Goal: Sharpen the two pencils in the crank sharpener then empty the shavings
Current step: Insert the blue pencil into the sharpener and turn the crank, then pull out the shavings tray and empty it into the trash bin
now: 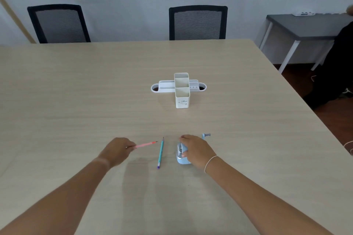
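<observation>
A light blue crank sharpener [181, 155] stands on the wooden table [76, 91], its crank handle [206, 135] sticking out behind. My right hand [196, 150] rests over its top and grips it. My left hand [117, 150] holds a pink pencil [146, 145] by its back end, tip pointing right toward the sharpener. A teal pencil [160, 153] with a purple eraser end lies flat on the table between my hands, tip pointing away from me.
A white desk organizer [181, 89] with upright compartments stands mid-table. Two black mesh chairs [59, 24] [197, 23] sit along the far edge. A grey side table [305, 25] and a person in dark clothing [340, 63] are at the right.
</observation>
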Action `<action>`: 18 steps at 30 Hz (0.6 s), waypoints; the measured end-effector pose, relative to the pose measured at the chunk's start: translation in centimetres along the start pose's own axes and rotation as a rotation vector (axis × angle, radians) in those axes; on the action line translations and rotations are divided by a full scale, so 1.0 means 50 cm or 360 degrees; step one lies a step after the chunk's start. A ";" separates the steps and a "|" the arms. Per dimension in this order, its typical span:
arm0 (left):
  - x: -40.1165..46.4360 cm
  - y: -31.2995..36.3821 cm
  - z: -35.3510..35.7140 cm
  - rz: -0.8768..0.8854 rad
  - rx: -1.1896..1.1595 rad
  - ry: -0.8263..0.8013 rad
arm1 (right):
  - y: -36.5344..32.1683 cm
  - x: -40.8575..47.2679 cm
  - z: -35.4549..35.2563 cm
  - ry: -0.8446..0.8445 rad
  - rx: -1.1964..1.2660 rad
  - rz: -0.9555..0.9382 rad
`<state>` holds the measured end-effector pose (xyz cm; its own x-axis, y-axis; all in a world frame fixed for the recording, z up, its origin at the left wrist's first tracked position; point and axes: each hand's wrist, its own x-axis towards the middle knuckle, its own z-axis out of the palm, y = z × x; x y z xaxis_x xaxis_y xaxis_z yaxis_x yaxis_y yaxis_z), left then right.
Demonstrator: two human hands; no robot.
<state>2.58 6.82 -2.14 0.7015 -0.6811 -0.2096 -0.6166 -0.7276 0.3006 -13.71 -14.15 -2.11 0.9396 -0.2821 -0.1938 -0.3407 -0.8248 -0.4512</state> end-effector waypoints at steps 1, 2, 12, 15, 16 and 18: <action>-0.002 0.003 0.004 -0.0020 -0.0026 -0.0002 | 0.001 0.000 0.001 0.0003 -0.0011 -0.0010; -0.003 0.009 0.010 -0.0047 -0.0064 -0.0001 | 0.002 0.000 0.001 0.0007 -0.0017 -0.0018; -0.005 0.049 0.070 -0.0465 -0.0493 0.0073 | 0.002 -0.007 0.002 0.0046 0.0026 -0.0050; 0.001 0.064 0.090 -0.0622 -0.0654 0.0152 | 0.002 -0.006 0.001 0.0056 0.0007 -0.0061; 0.002 0.069 0.098 -0.0665 -0.0714 0.0167 | 0.002 -0.007 0.000 0.0052 0.0009 -0.0058; 0.003 0.080 0.112 -0.0737 -0.0808 0.0177 | 0.001 -0.008 -0.001 0.0049 0.0016 -0.0053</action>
<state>-1.77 3.35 -6.18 0.9012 -0.2776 -0.3329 -0.0205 -0.7944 0.6070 -14.10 -14.08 -2.01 0.9509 -0.2699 -0.1515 -0.3095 -0.8292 -0.4654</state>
